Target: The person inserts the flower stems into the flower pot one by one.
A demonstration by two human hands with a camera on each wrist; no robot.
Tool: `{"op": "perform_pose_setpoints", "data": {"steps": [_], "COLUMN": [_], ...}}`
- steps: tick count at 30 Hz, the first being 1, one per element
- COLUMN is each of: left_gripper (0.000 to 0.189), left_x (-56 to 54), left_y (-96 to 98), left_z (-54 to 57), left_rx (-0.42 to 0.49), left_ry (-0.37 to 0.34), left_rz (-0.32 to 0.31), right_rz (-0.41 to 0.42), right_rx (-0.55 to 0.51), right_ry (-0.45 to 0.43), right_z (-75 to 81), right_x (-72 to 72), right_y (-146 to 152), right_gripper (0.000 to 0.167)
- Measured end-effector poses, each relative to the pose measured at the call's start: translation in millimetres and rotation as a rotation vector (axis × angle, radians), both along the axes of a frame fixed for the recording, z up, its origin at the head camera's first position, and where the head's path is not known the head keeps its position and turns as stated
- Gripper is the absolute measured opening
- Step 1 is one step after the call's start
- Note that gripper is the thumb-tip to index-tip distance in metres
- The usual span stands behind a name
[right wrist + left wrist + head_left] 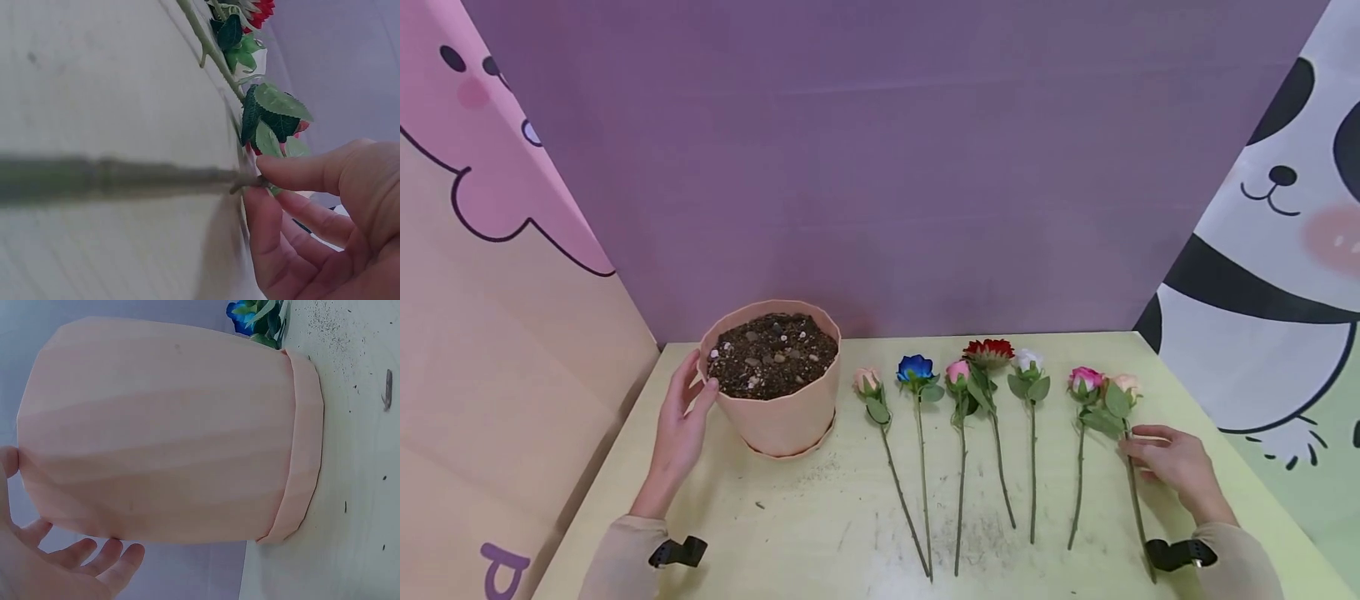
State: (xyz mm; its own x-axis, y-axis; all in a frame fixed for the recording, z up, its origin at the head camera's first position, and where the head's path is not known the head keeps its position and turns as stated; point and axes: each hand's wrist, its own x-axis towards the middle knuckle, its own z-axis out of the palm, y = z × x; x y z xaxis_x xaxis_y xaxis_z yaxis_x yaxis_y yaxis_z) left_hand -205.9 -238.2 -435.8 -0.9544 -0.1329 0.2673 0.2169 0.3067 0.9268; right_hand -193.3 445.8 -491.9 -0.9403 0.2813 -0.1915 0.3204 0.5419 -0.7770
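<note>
A pink flowerpot (782,423) filled with dark soil (772,354) stands on the left part of the table. My left hand (682,421) rests at the pot's left side, its thumb by the rim. In the left wrist view its loosely spread fingers (125,565) lie against the pot's outer wall. At the far right, my right hand (1176,467) pinches the stem of a pale peach rose (1125,385). The right wrist view has the thumb (306,173) and forefinger on this stem (169,179), close above the tabletop. The rose's bloom partly hides behind its leaves.
Between the hands lie a peach rose (867,381), a blue rose (915,367), a pink rose (957,372), a red flower (988,352), a white rose (1028,360) and a magenta rose (1086,380). Soil crumbs dot the table (790,542). A purple panel (895,167) stands behind.
</note>
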Motion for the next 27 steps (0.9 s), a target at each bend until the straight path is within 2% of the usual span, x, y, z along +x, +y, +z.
{"op": "perform_pose_setpoints", "data": {"steps": [7, 11, 13, 18, 22, 25, 27], "left_gripper": [0.063, 0.063, 0.064, 0.063, 0.062, 0.062, 0.062], "left_x": [-1.6, 0.0, 0.5, -0.8, -1.6, -1.3, -1.0], "left_y": [1.0, 1.4, 1.7, 1.6, 1.4, 1.3, 1.3], "left_z": [-0.4, -1.6, -1.9, -3.8, -4.9, -5.3, -5.9], "left_rx": [0.004, 0.001, 0.005, 0.009, 0.006, 0.006, 0.008], "left_ry": [0.016, 0.008, 0.005, 0.007, 0.011, 0.011, 0.011], "left_rz": [0.002, 0.009, 0.007, 0.009, 0.01, 0.01, 0.007], "right_rz": [-0.032, -0.029, -0.021, -0.033, -0.044, -0.053, -0.056], "right_rx": [-0.038, -0.054, -0.073, -0.142, -0.225, -0.296, -0.387], "right_ry": [-0.077, -0.133, -0.13, 0.0, 0.118, 0.169, 0.199], "right_z": [2.8, 4.6, 4.9, -1.4, -0.6, 5.0, 9.3], "right_x": [-0.3, -0.6, -0.3, 0.8, 2.2, 2.6, 2.8], "right_y": [-1, 1, 2, 2, -1, -3, -4], "right_gripper": [0.075, 0.066, 0.062, 0.059, 0.049, 0.024, 0.01]}}
